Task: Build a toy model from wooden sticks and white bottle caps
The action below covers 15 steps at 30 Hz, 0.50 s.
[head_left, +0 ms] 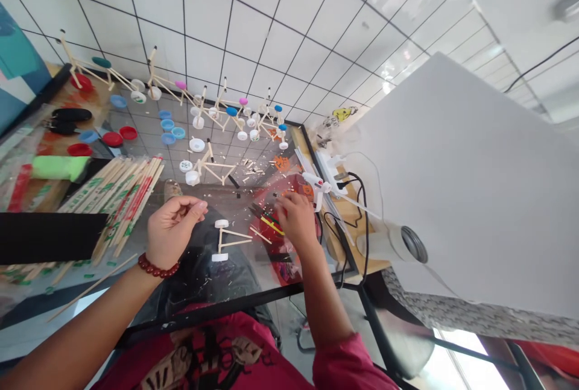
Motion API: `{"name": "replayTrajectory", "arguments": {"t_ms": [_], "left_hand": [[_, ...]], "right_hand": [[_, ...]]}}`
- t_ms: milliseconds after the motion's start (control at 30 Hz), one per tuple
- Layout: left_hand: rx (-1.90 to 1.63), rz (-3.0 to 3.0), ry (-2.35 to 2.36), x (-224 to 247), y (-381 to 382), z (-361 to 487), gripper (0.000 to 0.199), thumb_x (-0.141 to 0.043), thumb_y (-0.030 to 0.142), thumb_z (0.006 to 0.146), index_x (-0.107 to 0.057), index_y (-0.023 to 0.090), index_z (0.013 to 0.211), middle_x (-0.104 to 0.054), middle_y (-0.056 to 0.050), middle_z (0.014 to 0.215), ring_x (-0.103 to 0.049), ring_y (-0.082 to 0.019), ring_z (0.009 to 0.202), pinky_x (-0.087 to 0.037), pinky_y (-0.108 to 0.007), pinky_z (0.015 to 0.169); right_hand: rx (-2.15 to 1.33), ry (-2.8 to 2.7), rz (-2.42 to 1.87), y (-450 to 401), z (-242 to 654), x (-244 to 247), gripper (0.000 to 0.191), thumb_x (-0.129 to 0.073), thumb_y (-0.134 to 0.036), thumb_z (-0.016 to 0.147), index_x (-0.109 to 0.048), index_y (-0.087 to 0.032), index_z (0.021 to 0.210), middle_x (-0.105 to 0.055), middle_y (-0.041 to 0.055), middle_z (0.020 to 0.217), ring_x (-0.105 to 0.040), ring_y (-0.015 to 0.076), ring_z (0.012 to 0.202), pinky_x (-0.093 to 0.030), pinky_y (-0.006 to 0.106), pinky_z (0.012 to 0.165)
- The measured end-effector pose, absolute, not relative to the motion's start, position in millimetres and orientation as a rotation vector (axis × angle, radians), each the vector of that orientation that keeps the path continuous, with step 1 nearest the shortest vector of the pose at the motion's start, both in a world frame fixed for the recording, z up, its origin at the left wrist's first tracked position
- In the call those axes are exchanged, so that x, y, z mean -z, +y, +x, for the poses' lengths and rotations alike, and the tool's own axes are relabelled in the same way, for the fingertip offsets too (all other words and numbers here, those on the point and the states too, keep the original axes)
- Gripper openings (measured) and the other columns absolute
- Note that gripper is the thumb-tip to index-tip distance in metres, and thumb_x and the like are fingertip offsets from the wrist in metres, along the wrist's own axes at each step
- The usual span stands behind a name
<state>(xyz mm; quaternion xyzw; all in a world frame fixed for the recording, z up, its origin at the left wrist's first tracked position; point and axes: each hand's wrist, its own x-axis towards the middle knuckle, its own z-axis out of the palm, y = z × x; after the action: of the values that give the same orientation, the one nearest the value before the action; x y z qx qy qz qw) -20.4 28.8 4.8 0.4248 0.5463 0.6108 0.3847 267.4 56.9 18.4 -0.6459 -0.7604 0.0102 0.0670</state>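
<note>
My left hand [175,227], a red bead bracelet at its wrist, is closed with thumb and forefinger pinched together above the glass tabletop [199,281]. Whatever it may hold is too small to make out. My right hand [296,218] has its fingers curled down near a small dark bit at the fingertips; I cannot tell what it is. Between the hands lies a wooden stick frame [220,239] with a white bottle cap at each end of its crossbar. Loose sticks [261,235] and a yellow-handled tool [272,225] lie beside the right hand.
Stick models with caps [217,167] stand along the tiled wall. Blue caps [167,125] and red caps [113,138] lie at the left, above wrapped chopsticks [131,197] and a black sheet [49,237]. A white glue gun [319,188] with cables stands at the right.
</note>
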Motion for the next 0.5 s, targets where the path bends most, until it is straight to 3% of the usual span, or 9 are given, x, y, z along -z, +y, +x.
{"name": "replayTrajectory", "arguments": {"t_ms": [300,500], "left_hand": [[-1.585,1.045,1.394,-6,35,-25,0.017,-0.081,0.036,0.075,-0.074,0.022,0.078,-0.076,0.000,0.067,-0.069,-0.015,0.057,-0.061,-0.027,0.057],[-1.620,0.964,1.373,-7,37,-26,0.018,-0.084,0.035,0.072,-0.074,0.021,0.077,-0.075,0.000,0.066,-0.068,-0.014,0.056,-0.059,-0.025,0.056]], "right_hand": [[0.120,-2.472,-2.225,107,256,-23,0.032,-0.051,-0.020,0.103,-0.082,-0.015,0.110,-0.078,0.0188,0.114,-0.066,0.0310,0.111,-0.041,0.041,0.093],[-0.165,-2.600,-1.758,103,222,-27,0.024,-0.056,-0.022,0.105,-0.080,-0.021,0.110,-0.080,0.0109,0.114,-0.068,0.0260,0.111,-0.042,0.035,0.092]]}}
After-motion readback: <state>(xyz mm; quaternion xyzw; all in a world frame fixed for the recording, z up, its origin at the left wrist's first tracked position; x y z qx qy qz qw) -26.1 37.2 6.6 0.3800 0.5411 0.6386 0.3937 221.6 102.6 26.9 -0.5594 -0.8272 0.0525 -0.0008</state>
